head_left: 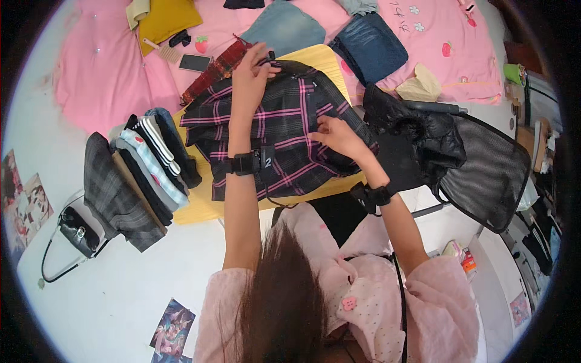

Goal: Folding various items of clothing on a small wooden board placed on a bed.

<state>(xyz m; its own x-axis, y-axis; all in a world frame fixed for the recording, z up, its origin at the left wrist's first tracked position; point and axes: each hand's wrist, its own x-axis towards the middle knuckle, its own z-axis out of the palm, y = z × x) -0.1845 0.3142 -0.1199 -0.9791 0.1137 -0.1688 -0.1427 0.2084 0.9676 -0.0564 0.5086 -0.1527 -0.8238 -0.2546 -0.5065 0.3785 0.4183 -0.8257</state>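
A black plaid garment with pink lines (284, 115) lies rumpled over a yellow board (203, 202) in front of me. My left hand (253, 68) is at the garment's far edge, its fingers bent and apart around a small black piece there. Toward the garment's right side, my right hand (334, 138) pinches the fabric near a pink stripe. A red plaid cloth (212, 77) sticks out beyond the garment at the far left. Both my wrists wear black bands, and my left forearm hides part of the garment.
Left of the board stands a row of folded clothes (151, 160), with a grey plaid piece (115, 187) and a black handbag (78, 230) beside it. Folded jeans (372, 45) and a phone (195, 62) lie on pink bedding. A black jacket (433, 133) hangs over a mesh-backed chair (493, 172) at right.
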